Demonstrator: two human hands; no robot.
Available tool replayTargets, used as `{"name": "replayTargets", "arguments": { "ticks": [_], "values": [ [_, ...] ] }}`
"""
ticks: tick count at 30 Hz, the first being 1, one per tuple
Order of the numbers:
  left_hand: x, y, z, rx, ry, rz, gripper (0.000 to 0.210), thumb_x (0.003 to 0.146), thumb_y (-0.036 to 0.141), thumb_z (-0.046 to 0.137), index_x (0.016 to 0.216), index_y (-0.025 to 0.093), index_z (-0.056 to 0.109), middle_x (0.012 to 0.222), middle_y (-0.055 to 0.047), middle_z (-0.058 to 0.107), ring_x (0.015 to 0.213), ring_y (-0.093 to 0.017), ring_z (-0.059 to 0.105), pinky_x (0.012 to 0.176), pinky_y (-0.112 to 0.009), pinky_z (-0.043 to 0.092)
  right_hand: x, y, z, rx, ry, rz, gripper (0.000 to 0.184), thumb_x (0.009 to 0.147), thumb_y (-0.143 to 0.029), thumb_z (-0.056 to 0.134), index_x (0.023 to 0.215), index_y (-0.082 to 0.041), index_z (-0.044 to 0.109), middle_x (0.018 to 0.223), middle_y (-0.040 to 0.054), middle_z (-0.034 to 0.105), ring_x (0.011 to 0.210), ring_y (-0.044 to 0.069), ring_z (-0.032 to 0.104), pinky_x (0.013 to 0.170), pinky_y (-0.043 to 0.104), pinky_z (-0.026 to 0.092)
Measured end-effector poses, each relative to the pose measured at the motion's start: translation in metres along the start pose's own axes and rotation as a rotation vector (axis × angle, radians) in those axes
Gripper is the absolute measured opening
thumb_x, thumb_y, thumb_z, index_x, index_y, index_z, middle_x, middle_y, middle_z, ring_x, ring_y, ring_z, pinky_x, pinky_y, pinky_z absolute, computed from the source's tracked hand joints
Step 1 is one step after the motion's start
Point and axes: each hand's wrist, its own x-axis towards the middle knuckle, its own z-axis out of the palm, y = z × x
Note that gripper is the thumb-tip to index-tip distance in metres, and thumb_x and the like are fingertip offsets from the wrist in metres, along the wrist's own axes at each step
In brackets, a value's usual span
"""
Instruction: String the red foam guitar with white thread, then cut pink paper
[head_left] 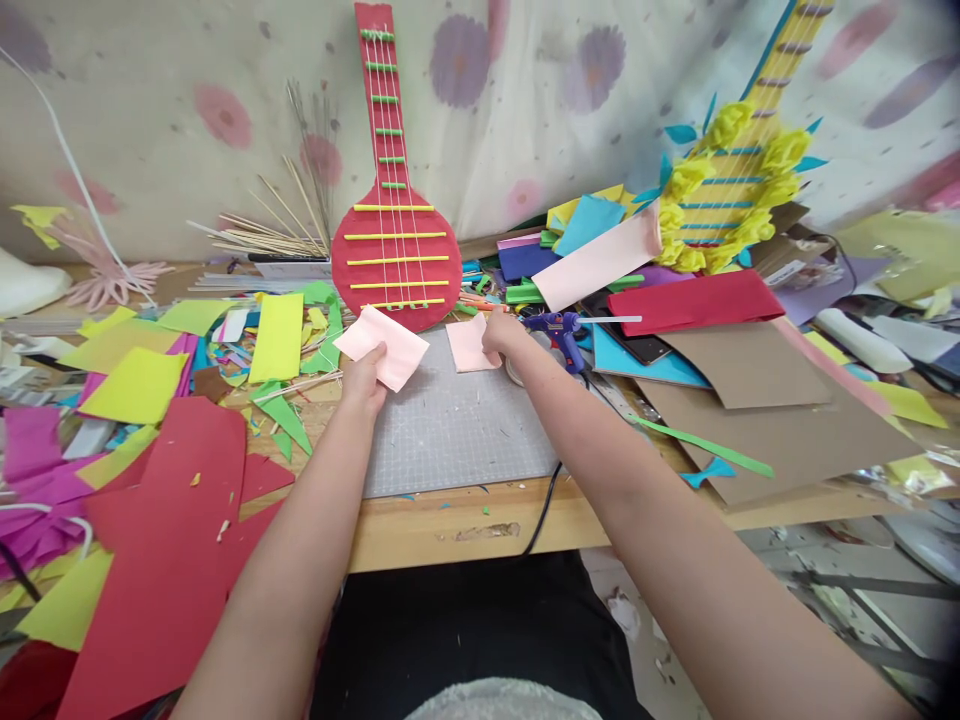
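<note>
My left hand (365, 378) pinches a square of pale pink crepe paper (394, 345) by its lower left side, just over the cutting mat's left part. Another pale pink square (466, 343) lies at the back of the grey cutting mat (465, 425), and my right hand (504, 335) grips its right edge with closed fingers. My right fingertips are partly hidden by the hand. Close to my right wrist is a purple glue gun (564, 338) with a white glue stick in it. A red cardboard lute shape (397, 250) with strings and yellow strips stands behind my hands.
A yellow stringed instrument (724, 200) with paper flowers leans at the back right. Red crepe paper (694, 308) and brown cardboard (787, 430) lie right of the mat. Red sheets (172, 530) and coloured scraps cover the left. A black cord (551, 505) hangs over the table edge.
</note>
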Motion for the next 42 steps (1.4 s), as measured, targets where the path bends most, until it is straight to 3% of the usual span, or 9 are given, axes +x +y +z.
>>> {"name": "replayTargets", "arguments": {
  "ticks": [5, 9, 12, 16, 19, 22, 25, 28, 42],
  "values": [
    [-0.001, 0.000, 0.000, -0.020, -0.001, -0.019, 0.044, 0.079, 0.005, 0.056, 0.121, 0.018, 0.058, 0.132, -0.008, 0.058, 0.114, -0.022, 0.060, 0.090, -0.034, 0.054, -0.003, -0.001, -0.001, -0.101, -0.046, 0.077, 0.079, 0.059, -0.012, 0.072, 0.132, -0.004, 0.043, 0.114, 0.0252, 0.061, 0.110, 0.031, 0.060, 0.087, 0.040, 0.047],
    [0.000, 0.000, 0.001, -0.074, 0.029, -0.006, 0.042, 0.077, 0.002, 0.057, 0.116, 0.016, 0.061, 0.128, -0.011, 0.061, 0.112, -0.023, 0.061, 0.091, -0.037, 0.054, -0.011, 0.003, 0.000, -0.011, 0.007, 0.006, 0.042, 0.066, -0.010, 0.061, 0.107, -0.011, 0.061, 0.104, 0.0155, 0.066, 0.101, 0.025, 0.062, 0.082, 0.033, 0.047],
    [0.002, 0.000, 0.000, -0.120, 0.050, -0.002, 0.038, 0.077, 0.000, 0.057, 0.112, 0.014, 0.063, 0.125, -0.012, 0.063, 0.111, -0.024, 0.062, 0.092, -0.038, 0.053, -0.026, 0.009, 0.004, 0.197, 0.104, -0.143, 0.023, 0.070, -0.011, 0.053, 0.089, -0.016, 0.064, 0.092, 0.0074, 0.068, 0.089, 0.021, 0.062, 0.076, 0.031, 0.046],
    [0.007, 0.002, -0.004, -0.156, 0.062, -0.016, 0.034, 0.078, 0.001, 0.056, 0.109, 0.014, 0.063, 0.120, -0.011, 0.065, 0.111, -0.023, 0.062, 0.093, -0.038, 0.052, -0.054, 0.018, 0.015, 0.446, 0.403, -0.426, 0.019, 0.071, -0.012, 0.048, 0.082, -0.017, 0.063, 0.090, 0.0066, 0.063, 0.085, 0.018, 0.058, 0.076, 0.030, 0.045],
    [0.010, 0.003, -0.007, -0.168, 0.067, -0.022, 0.035, 0.078, 0.001, 0.056, 0.110, 0.014, 0.063, 0.116, -0.010, 0.068, 0.108, -0.021, 0.063, 0.095, -0.038, 0.051, -0.068, 0.024, 0.024, 0.578, 0.513, -0.609, 0.020, 0.072, -0.012, 0.045, 0.079, -0.019, 0.061, 0.086, 0.0059, 0.059, 0.085, 0.018, 0.056, 0.078, 0.031, 0.046],
    [0.010, 0.003, -0.008, -0.177, 0.076, -0.022, 0.035, 0.079, 0.002, 0.056, 0.110, 0.015, 0.063, 0.114, -0.009, 0.069, 0.107, -0.021, 0.064, 0.095, -0.038, 0.050, -0.069, 0.026, 0.030, 0.770, 0.461, -0.640, 0.017, 0.070, -0.013, 0.046, 0.077, -0.020, 0.059, 0.084, 0.0043, 0.058, 0.083, 0.017, 0.056, 0.077, 0.031, 0.047],
    [0.009, 0.005, -0.008, -0.178, 0.097, -0.025, 0.031, 0.079, 0.001, 0.056, 0.106, 0.014, 0.064, 0.115, -0.009, 0.068, 0.109, -0.021, 0.063, 0.096, -0.039, 0.050, -0.063, 0.028, 0.032, 1.020, 0.337, -0.553, 0.006, 0.069, -0.022, 0.053, 0.075, -0.020, 0.056, 0.079, 0.0020, 0.056, 0.076, 0.015, 0.055, 0.073, 0.030, 0.047],
    [0.007, 0.005, -0.007, -0.180, 0.100, -0.020, 0.029, 0.078, 0.001, 0.056, 0.102, 0.014, 0.065, 0.115, -0.009, 0.068, 0.111, -0.022, 0.062, 0.097, -0.040, 0.050, -0.059, 0.031, 0.030, 1.179, 0.235, -0.446, 0.017, 0.066, -0.032, 0.062, 0.072, -0.020, 0.053, 0.074, -0.0002, 0.056, 0.071, 0.014, 0.053, 0.069, 0.029, 0.046],
    [0.012, 0.001, -0.010, -0.181, 0.062, 0.004, 0.027, 0.078, 0.001, 0.056, 0.101, 0.013, 0.065, 0.121, -0.009, 0.065, 0.113, -0.023, 0.061, 0.098, -0.041, 0.048, -0.059, 0.035, 0.030, 1.371, 0.110, -0.382, 0.027, 0.058, -0.037, 0.073, 0.072, -0.020, 0.057, 0.075, -0.0002, 0.061, 0.074, 0.014, 0.054, 0.072, 0.030, 0.044]
  ]
}}
